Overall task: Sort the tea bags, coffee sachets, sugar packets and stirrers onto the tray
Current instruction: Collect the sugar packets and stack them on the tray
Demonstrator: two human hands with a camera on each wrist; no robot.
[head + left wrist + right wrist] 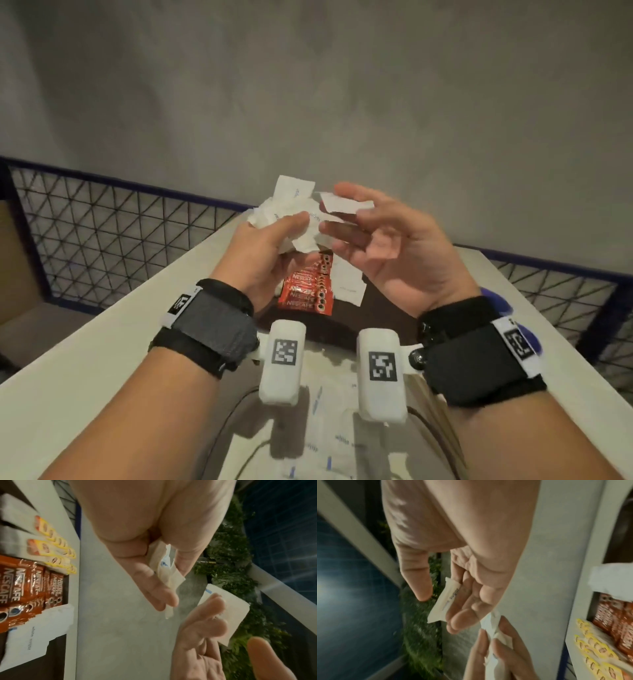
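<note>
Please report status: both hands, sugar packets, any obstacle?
Left hand grips bunch of sugar packets. Right hand holds one packet. Both raised above tray. No obstacle seen.

Beneath the raised hands the tray (383, 308) is partly covered by red coffee sachets (308, 291) and a white sugar packet (349, 284), its dark near-right part bare, while a wire-mesh fence (113, 233) bounds the table's (102, 342) left side.
</note>
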